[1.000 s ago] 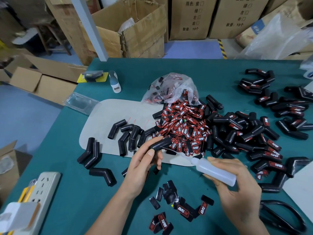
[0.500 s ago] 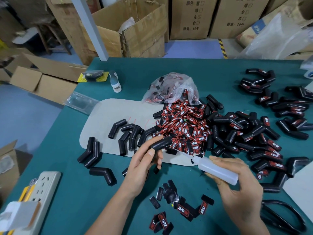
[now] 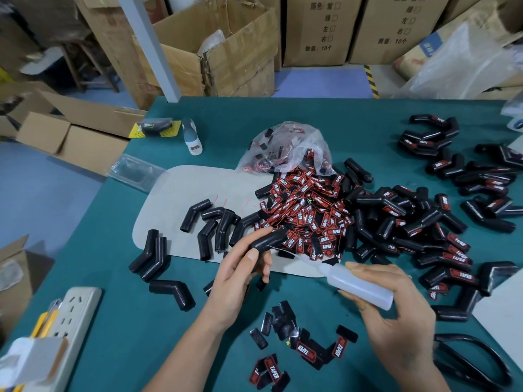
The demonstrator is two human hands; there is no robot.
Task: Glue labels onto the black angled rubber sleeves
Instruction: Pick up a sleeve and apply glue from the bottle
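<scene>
The sleeves (image 3: 268, 239) are matt black rubber. The bottle (image 3: 359, 284) is cloudy smooth plastic. The bag (image 3: 285, 148) is thin, clear, wrinkled plastic. The counter (image 3: 353, 123) has a green matt cover.

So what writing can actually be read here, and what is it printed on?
"TAPER": red-and-black labels piled mid-table, also loose labels near the front edge.
"TAPER": labelled sleeves on the right.
"10": cardboard boxes behind, beside Chinese characters I will not transcribe.
Small print on the white bottle: too blurred.
</scene>
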